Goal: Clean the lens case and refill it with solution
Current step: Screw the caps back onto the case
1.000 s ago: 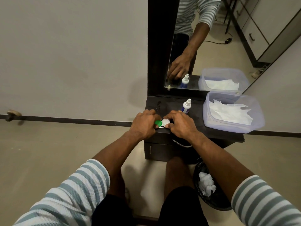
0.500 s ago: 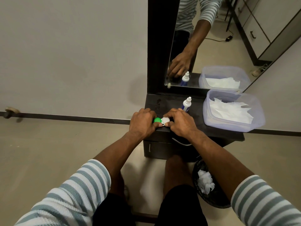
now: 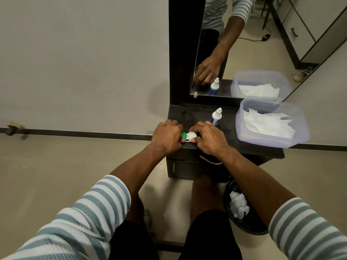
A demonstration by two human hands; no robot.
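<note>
Head view, looking down past striped sleeves to a dark bench (image 3: 244,147) set against a pale wall. Lens case (image 3: 188,136) at the front left edge of the bench, lying flat between the two hands, with a green cap (image 3: 183,135) on the left and a white cap (image 3: 191,135) on the right, both caps in place. Left hand (image 3: 166,138) curled around the green end of the case, thumb tip against the near side. Right hand (image 3: 210,138) curled around the white end, thumb pressed to the near side and fingers arched over the far side; whether the fingers are turning a cap cannot be told. Solution bottle (image 3: 216,117) upright just behind the right hand, white nozzle on top, blue label below, lower part hidden by the knuckles. Clear plastic tub (image 3: 300,136) on the right part of the bench, well apart from the case, holding crumpled white tissues (image 3: 268,124). Mirror (image 3: 244,53) in a dark frame standing at the back of the bench, reflecting a hand, the bottle and the tub. Black waste bin (image 3: 232,218) on the floor beside the right knee, below the bench, with white wads of tissue inside. Small drawer front with a metal handle under the bench top.
</note>
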